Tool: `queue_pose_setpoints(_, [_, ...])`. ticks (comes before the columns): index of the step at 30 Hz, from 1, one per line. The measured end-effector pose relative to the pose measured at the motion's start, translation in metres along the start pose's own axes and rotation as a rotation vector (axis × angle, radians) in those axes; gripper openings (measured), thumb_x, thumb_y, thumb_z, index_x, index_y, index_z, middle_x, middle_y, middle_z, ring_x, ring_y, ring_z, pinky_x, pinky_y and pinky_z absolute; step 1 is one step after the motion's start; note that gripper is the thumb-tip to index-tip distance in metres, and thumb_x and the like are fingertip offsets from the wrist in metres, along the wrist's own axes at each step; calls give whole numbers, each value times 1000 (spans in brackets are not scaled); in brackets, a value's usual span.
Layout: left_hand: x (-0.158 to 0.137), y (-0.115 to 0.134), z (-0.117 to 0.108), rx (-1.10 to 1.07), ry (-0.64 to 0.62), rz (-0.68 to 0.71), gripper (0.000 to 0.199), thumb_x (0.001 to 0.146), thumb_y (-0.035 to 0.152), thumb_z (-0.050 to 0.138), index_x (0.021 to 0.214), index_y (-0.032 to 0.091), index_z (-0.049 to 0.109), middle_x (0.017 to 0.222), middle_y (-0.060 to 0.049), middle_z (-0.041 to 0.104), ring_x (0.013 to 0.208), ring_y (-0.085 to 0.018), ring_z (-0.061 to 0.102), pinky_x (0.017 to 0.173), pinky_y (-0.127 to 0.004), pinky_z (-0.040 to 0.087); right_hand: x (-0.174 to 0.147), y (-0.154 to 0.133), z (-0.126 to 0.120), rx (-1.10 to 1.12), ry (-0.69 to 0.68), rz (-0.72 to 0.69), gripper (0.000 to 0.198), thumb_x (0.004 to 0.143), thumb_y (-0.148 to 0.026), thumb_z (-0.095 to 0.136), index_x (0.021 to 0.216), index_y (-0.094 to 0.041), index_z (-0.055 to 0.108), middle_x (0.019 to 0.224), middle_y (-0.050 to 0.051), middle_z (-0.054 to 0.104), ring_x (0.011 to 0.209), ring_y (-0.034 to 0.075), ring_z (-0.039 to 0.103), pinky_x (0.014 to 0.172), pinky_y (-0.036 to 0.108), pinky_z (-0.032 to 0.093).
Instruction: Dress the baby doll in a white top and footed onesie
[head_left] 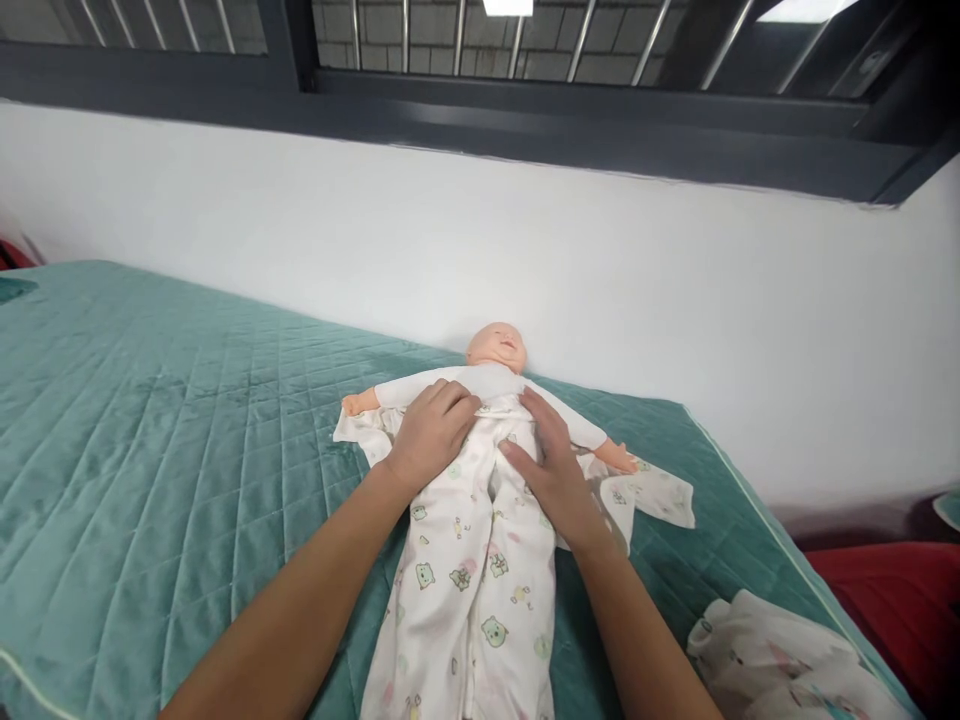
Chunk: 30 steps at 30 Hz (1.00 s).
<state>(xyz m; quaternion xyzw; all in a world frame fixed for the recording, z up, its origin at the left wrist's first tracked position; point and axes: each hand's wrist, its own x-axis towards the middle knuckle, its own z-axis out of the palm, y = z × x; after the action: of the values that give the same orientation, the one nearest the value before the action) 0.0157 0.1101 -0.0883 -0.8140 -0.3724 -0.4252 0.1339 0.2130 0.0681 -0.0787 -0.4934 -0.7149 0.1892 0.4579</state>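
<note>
A baby doll (498,346) in a white long-sleeved top lies on its back with both arms spread. White printed baby pants (491,560) cover its legs up to the waist. My left hand (439,425) has its fingers curled at the waistband on the left side, gripping the cloth. At the right side of the waist, my right hand (551,460) rests on the pants with thumb and fingers apart. Beneath the doll lies an open printed baby jacket (619,505), its sleeves showing under both doll arms.
A green quilted cover (187,430) spreads under everything. At the front right lies a crumpled printed cloth (787,660). Red stools or chairs (892,590) stand past the right edge. A white wall (375,230) with a dark window frame (525,125) rises behind the doll's head.
</note>
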Motion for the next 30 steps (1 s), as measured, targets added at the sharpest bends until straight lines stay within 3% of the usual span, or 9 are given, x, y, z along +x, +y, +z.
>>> queue_pose_setpoints(5, [-2,5,-1,129,35,110,24,97,21,38,86,19,59,76,-5,54,72,-19,44,66,-34,35,1,1,-2,-63,-61,-38,53,80,-45,69,127,-30,50,154,6,33,143,28,26,116,53,25])
queue_pose_setpoints(10, [-3,5,0,128,52,122,23,97,23,40,85,19,58,73,-5,53,70,-19,43,65,-34,33,1,-2,-1,-128,57,-100,33,76,-41,74,97,-24,55,130,10,47,126,28,43,108,49,34])
queue_pose_setpoints(14, [-5,4,2,118,5,50,31,98,33,40,76,20,57,70,-4,55,70,-18,48,67,-35,34,-2,-8,0,-231,74,-138,26,82,-43,68,80,-24,51,92,5,56,95,25,52,88,43,43])
queue_pose_setpoints(17, [-7,3,4,81,-15,-28,37,99,36,39,69,20,55,67,-3,56,70,-17,50,69,-34,35,-4,-9,0,-305,56,-160,29,85,-46,64,74,-24,48,77,3,55,83,23,51,81,40,42])
queue_pose_setpoints(23, [-20,3,0,49,-52,-214,44,99,43,36,68,20,57,65,-3,59,67,-17,52,68,-33,34,-7,-6,-2,-416,3,-147,35,84,-57,61,76,-23,56,77,4,62,82,24,55,80,39,39])
queue_pose_setpoints(30, [-54,17,-29,-24,-206,-390,47,98,45,35,66,19,58,67,-3,63,69,-17,55,71,-33,35,-8,0,-5,-451,-47,-191,36,86,-58,58,77,-23,59,78,3,67,82,23,58,85,37,36])
